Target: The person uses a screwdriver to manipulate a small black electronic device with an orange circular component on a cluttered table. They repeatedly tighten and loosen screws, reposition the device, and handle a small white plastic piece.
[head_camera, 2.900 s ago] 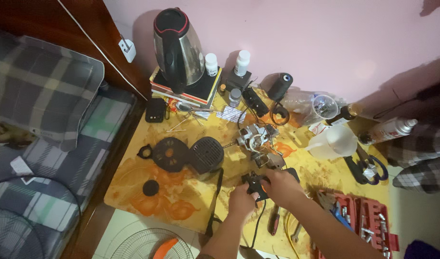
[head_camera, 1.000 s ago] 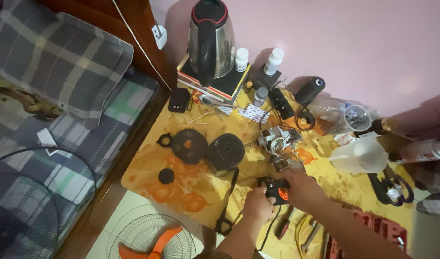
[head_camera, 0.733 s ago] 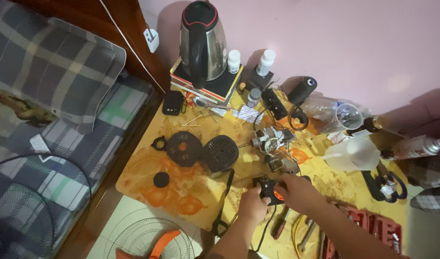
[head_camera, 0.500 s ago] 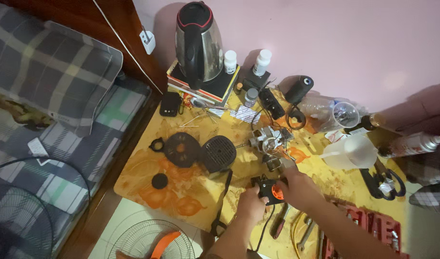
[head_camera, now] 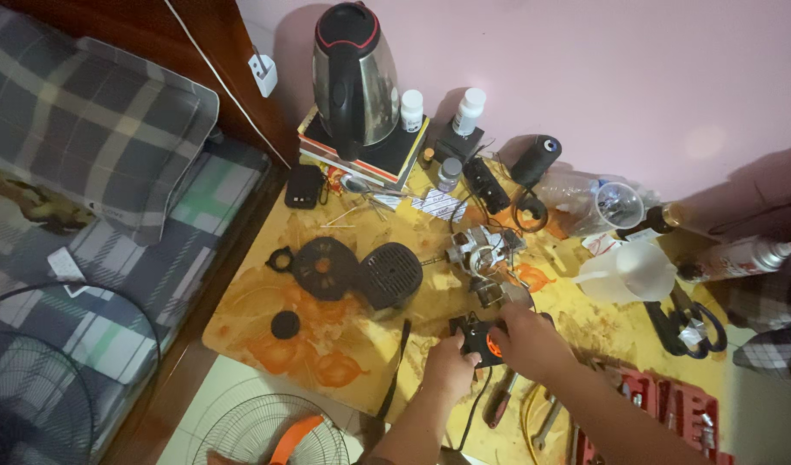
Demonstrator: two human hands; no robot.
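a steel kettle (head_camera: 354,73) stands near two white bottles (head_camera: 469,110).

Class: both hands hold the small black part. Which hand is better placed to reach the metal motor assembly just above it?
Probably the right hand: it lies directly below the motor, nearer than the left hand.

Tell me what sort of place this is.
Likely a bedroom used as a makeshift repair spot: a plaid-covered bed beside a low yellow table, an electric kettle, and scattered fan parts.
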